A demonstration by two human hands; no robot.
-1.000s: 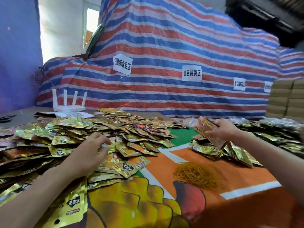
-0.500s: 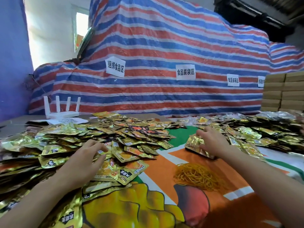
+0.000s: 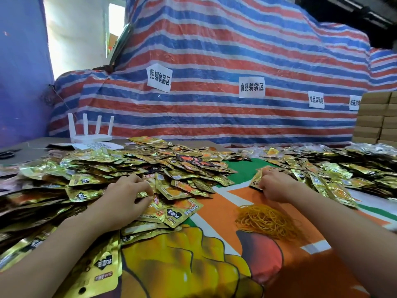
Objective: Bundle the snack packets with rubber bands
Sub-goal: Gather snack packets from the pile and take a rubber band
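Observation:
A big heap of loose gold snack packets [image 3: 111, 166] covers the table's left half. My left hand [image 3: 124, 198] lies on the heap's near edge, fingers curled, pinching a packet [image 3: 154, 200] at the fingertips. My right hand [image 3: 274, 186] holds a small stack of packets [image 3: 256, 179] down on the orange table cover. A pile of yellow rubber bands [image 3: 266, 220] lies just in front of my right hand, untouched. A second spread of gold packets [image 3: 335, 168] lies to the right.
The printed orange, green and yellow cover [image 3: 225, 265] shows between the two heaps. A white router [image 3: 91, 134] stands at the back left. A striped tarpaulin [image 3: 214, 61] with paper labels rises behind the table. Cardboard boxes [image 3: 376, 119] are stacked at the far right.
My right hand has come down from mid-air with its packets and now holds them on the table by the right heap. My left hand has closed its fingertips on a packet.

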